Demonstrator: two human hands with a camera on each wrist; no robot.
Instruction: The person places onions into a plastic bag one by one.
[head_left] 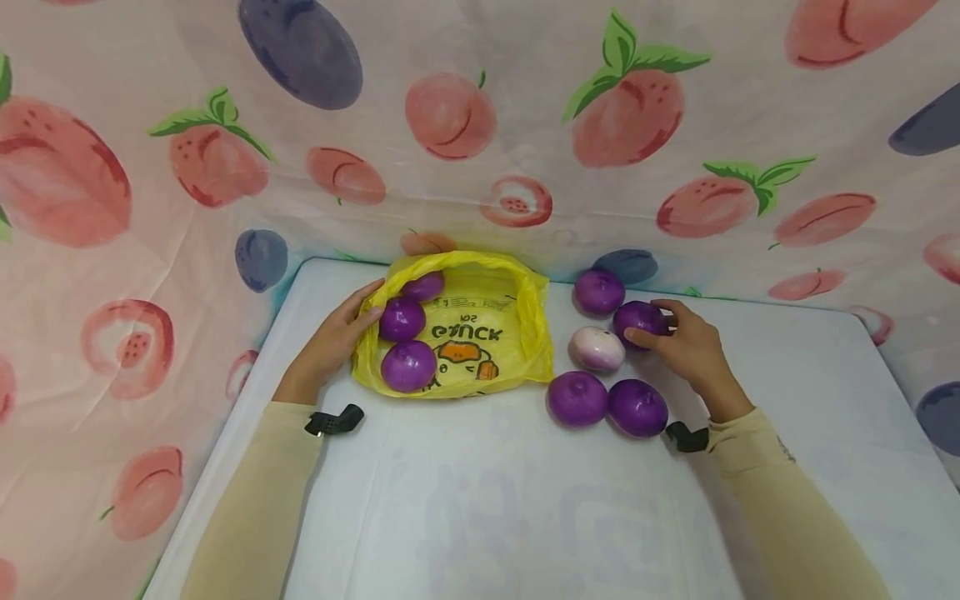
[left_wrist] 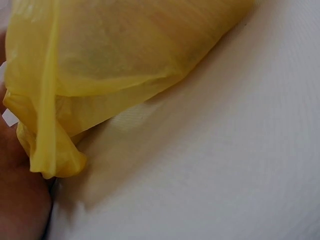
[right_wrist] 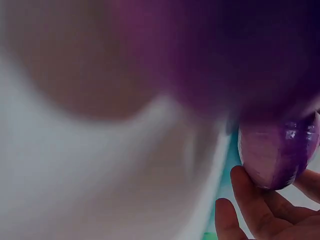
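Yellow bag (head_left: 506, 333), three onions (head_left: 402, 319) inside, five (head_left: 577, 399) outside

Beige sleeves (head_left: 251, 492) and black wrist devices (head_left: 345, 419) are worn.

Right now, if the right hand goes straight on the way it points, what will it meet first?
The right hand holds a round, glossy purple onion; past it, up and left in the head view, another round purple onion probably comes first, though depth is unclear.
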